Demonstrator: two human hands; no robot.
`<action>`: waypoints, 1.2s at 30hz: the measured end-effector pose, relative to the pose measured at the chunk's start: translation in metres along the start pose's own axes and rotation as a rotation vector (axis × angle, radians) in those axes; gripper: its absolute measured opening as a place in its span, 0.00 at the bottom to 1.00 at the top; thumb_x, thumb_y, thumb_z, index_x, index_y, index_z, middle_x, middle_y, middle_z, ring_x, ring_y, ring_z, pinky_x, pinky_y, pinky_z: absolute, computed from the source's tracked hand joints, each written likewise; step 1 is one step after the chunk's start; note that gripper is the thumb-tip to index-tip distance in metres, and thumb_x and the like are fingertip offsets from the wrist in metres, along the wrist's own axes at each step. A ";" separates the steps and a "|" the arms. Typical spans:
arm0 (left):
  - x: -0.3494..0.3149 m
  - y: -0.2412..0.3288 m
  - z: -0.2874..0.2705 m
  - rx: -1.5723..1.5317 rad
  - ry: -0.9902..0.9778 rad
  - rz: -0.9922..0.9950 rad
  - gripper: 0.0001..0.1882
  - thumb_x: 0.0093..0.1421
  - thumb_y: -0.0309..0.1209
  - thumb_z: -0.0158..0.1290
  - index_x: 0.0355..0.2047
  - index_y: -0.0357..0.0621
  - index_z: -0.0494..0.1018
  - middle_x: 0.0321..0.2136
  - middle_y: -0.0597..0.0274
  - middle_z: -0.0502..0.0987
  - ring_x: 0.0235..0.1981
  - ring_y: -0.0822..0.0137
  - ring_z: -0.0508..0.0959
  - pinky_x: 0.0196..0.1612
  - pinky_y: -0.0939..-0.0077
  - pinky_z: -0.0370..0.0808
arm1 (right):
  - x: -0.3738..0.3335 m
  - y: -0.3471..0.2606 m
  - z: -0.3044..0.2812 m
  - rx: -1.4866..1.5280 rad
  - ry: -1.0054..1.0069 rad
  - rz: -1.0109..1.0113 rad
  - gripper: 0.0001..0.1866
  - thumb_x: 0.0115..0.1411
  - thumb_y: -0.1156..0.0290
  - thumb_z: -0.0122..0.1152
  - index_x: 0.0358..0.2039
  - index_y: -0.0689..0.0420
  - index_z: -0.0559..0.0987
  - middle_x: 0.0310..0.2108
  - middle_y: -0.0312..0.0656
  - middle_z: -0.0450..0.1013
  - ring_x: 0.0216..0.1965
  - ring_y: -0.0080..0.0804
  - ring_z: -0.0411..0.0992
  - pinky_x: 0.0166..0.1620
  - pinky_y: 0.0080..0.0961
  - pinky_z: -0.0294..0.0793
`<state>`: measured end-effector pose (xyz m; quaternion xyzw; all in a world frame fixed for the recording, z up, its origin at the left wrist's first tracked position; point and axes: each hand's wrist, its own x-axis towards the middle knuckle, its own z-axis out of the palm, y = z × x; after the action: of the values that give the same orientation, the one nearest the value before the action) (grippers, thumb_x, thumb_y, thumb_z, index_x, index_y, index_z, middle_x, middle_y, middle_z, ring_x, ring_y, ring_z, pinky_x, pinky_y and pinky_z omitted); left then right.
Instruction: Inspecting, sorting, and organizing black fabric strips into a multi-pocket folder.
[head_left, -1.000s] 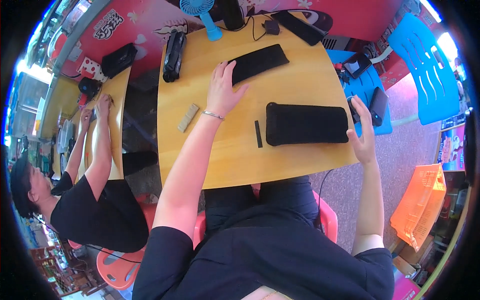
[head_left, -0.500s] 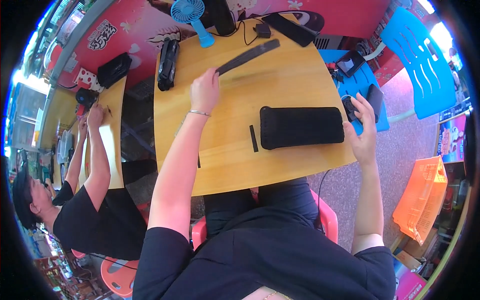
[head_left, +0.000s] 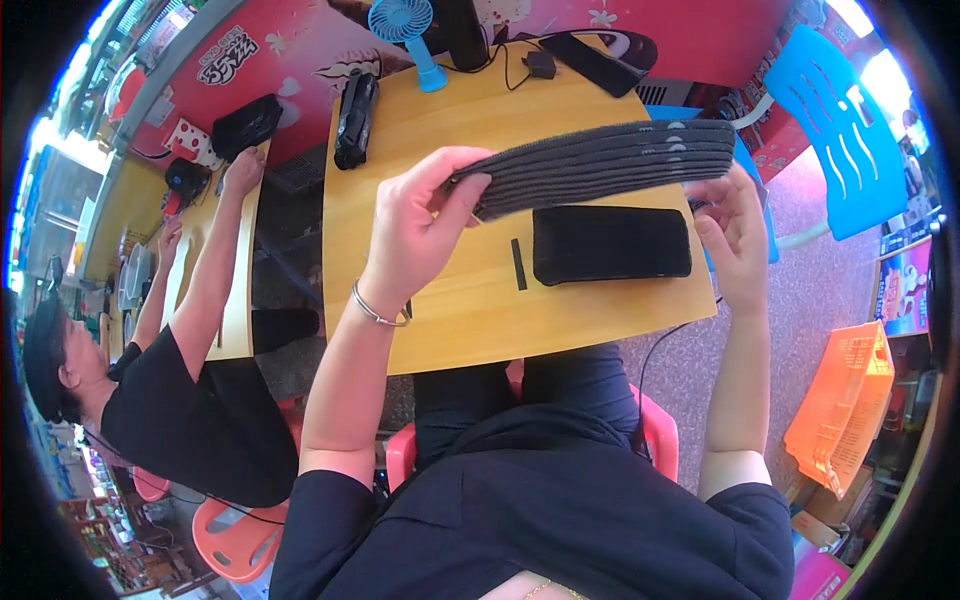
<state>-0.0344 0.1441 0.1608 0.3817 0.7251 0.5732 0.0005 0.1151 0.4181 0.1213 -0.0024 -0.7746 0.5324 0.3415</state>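
My left hand (head_left: 420, 220) pinches the left end of a stack of long dark grey fabric strips (head_left: 600, 165), raised over the table. The stack is ribbed along its edges and has small pale marks near its right end. My right hand (head_left: 735, 230) is at that right end, fingers curled, thumb apart from the strips; whether the fingertips touch them is unclear. Below the strips, a thick black rectangular pad or stack (head_left: 612, 248) lies on the wooden table (head_left: 470, 330). To its left lies a short narrow black strip (head_left: 519, 265).
A blue fan (head_left: 425, 60), a black plastic-wrapped bundle (head_left: 356, 120) and a charger (head_left: 540, 65) with cable stand or lie toward the back. A blue chair (head_left: 835, 130) is at right, above an orange crate (head_left: 838, 410). Another person (head_left: 190, 400) works at a table on the left.
My left hand has turned and come nearer, showing the strips as a thick layered stack. My right hand has moved from beside the black pad up to the strips' right end.
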 end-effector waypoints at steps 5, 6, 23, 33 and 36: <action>-0.018 0.004 0.005 -0.108 -0.052 -0.130 0.08 0.61 0.22 0.53 0.40 0.35 0.74 0.26 0.69 0.76 0.23 0.84 0.72 0.24 0.89 0.70 | -0.015 -0.016 -0.001 0.143 -0.101 0.213 0.18 0.62 0.76 0.56 0.53 0.61 0.68 0.39 0.40 0.76 0.37 0.21 0.73 0.39 0.18 0.72; -0.021 0.002 0.006 -0.130 -0.068 -0.155 0.08 0.61 0.22 0.53 0.40 0.36 0.74 0.26 0.70 0.76 0.22 0.84 0.71 0.23 0.89 0.69 | -0.017 -0.017 -0.002 0.142 -0.099 0.215 0.18 0.62 0.76 0.56 0.53 0.61 0.68 0.39 0.40 0.76 0.37 0.21 0.73 0.39 0.18 0.72; -0.106 -0.037 -0.042 -0.284 -0.529 -0.614 0.10 0.62 0.22 0.51 0.44 0.37 0.71 0.31 0.73 0.73 0.31 0.85 0.70 0.31 0.90 0.68 | -0.051 0.005 -0.021 -0.432 -0.363 0.325 0.16 0.47 0.73 0.68 0.38 0.59 0.79 0.36 0.40 0.76 0.35 0.32 0.73 0.37 0.24 0.73; -0.131 -0.073 -0.055 -0.170 -0.429 -0.677 0.08 0.63 0.28 0.52 0.43 0.43 0.70 0.25 0.78 0.69 0.23 0.87 0.65 0.24 0.90 0.61 | -0.034 0.030 0.000 -0.711 -0.542 -0.088 0.25 0.45 0.68 0.70 0.45 0.56 0.77 0.52 0.45 0.71 0.54 0.43 0.67 0.58 0.36 0.65; -0.138 -0.083 -0.057 -0.168 -0.430 -0.684 0.09 0.63 0.29 0.52 0.43 0.44 0.70 0.24 0.79 0.68 0.22 0.87 0.64 0.23 0.90 0.60 | -0.031 0.036 0.003 -0.725 -0.563 -0.059 0.24 0.45 0.67 0.69 0.45 0.56 0.77 0.52 0.45 0.72 0.54 0.43 0.67 0.57 0.36 0.66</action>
<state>-0.0070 0.0160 0.0509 0.2284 0.7442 0.5045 0.3734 0.1242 0.4195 0.0742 0.0452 -0.9732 0.1969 0.1100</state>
